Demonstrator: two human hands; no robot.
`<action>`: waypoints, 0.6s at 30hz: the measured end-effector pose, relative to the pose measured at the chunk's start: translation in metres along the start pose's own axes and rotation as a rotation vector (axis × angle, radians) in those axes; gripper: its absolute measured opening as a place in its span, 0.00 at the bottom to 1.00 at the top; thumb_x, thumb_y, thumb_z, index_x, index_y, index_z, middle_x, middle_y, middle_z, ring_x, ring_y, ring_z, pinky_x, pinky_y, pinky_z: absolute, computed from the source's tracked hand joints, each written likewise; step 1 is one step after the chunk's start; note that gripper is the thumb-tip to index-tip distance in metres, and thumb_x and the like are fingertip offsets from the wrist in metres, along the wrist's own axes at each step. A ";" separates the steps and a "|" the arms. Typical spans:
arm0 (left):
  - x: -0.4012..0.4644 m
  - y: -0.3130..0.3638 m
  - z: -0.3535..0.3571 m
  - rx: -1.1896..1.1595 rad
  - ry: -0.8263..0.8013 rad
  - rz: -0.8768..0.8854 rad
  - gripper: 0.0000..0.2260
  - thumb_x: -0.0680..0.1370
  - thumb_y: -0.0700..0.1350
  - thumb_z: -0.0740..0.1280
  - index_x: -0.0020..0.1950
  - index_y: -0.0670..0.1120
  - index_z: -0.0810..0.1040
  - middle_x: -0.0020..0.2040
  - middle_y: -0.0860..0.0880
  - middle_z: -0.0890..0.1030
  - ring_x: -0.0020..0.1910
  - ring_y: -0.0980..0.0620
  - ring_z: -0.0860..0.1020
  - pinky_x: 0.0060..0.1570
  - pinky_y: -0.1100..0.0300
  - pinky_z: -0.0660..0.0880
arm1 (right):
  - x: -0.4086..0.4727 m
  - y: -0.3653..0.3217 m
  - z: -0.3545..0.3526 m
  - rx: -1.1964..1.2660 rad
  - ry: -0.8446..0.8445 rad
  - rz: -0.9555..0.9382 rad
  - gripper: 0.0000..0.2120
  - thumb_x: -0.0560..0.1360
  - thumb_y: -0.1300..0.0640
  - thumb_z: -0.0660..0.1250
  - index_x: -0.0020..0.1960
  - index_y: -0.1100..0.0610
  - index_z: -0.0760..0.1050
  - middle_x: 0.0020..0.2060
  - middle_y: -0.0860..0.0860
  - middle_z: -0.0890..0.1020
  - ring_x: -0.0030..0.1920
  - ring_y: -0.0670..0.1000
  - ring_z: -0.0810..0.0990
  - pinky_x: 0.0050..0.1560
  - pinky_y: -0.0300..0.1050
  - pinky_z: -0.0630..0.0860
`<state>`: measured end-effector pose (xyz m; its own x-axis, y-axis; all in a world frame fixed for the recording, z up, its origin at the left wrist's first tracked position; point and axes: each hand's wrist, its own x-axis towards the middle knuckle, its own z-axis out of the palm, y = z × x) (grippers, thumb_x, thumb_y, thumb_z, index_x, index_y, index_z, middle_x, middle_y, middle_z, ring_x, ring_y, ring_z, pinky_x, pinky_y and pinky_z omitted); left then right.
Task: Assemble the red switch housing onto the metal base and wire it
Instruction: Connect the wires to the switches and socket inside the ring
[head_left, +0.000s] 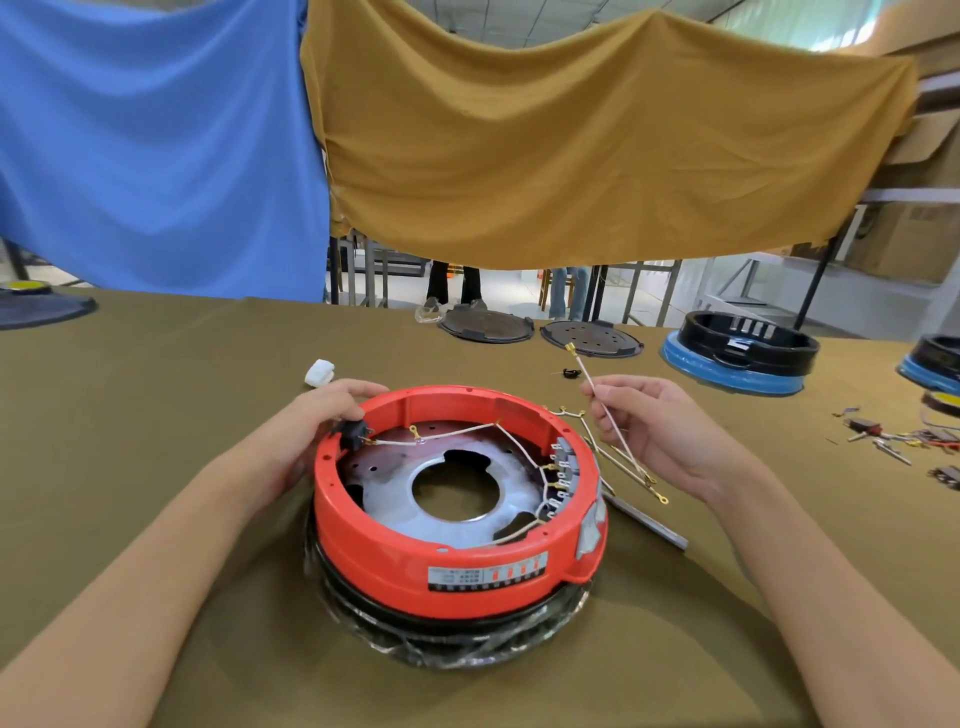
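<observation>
A blue cloth (156, 145) and a mustard cloth (571, 140) hang behind the olive table (156, 364). On it lie 2 dark round lids (485, 325), a white plug (319, 373), and black housings on blue rings (740, 351) at the right.

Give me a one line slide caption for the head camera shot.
Left hand steadies the red housing on its base while the right hand pinches a loose wire.

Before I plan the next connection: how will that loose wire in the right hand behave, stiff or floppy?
The wire juts nearly straight above the right hand, so it is probably fairly stiff over that stretch. It looks thin and light. Its brass terminal may snag on the spare wires beside the red housing.
</observation>
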<state>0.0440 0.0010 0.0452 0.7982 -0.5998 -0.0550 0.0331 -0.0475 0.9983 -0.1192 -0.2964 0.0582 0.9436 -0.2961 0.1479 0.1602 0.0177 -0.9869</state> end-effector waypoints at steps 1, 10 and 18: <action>-0.001 -0.001 -0.002 -0.022 -0.052 -0.028 0.15 0.81 0.43 0.59 0.64 0.41 0.78 0.60 0.35 0.81 0.58 0.36 0.79 0.65 0.44 0.72 | 0.002 -0.001 0.002 -0.001 -0.022 0.001 0.09 0.78 0.64 0.65 0.49 0.60 0.84 0.35 0.53 0.79 0.33 0.47 0.76 0.35 0.37 0.77; 0.001 0.001 -0.012 0.260 0.036 0.095 0.06 0.77 0.43 0.70 0.50 0.50 0.87 0.44 0.48 0.86 0.41 0.53 0.81 0.39 0.64 0.76 | 0.018 -0.014 0.030 -0.070 -0.118 -0.041 0.10 0.80 0.65 0.61 0.49 0.60 0.81 0.32 0.52 0.77 0.31 0.47 0.72 0.33 0.36 0.73; -0.006 0.011 -0.030 0.344 0.077 0.151 0.14 0.74 0.33 0.68 0.53 0.49 0.83 0.44 0.47 0.85 0.31 0.51 0.72 0.22 0.65 0.66 | 0.016 0.003 0.030 -0.034 -0.013 -0.031 0.12 0.81 0.66 0.59 0.57 0.62 0.80 0.32 0.52 0.74 0.30 0.47 0.69 0.31 0.38 0.70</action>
<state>0.0582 0.0281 0.0571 0.8221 -0.5592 0.1073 -0.2819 -0.2361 0.9299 -0.0947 -0.2722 0.0598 0.9422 -0.2833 0.1787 0.1793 -0.0237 -0.9835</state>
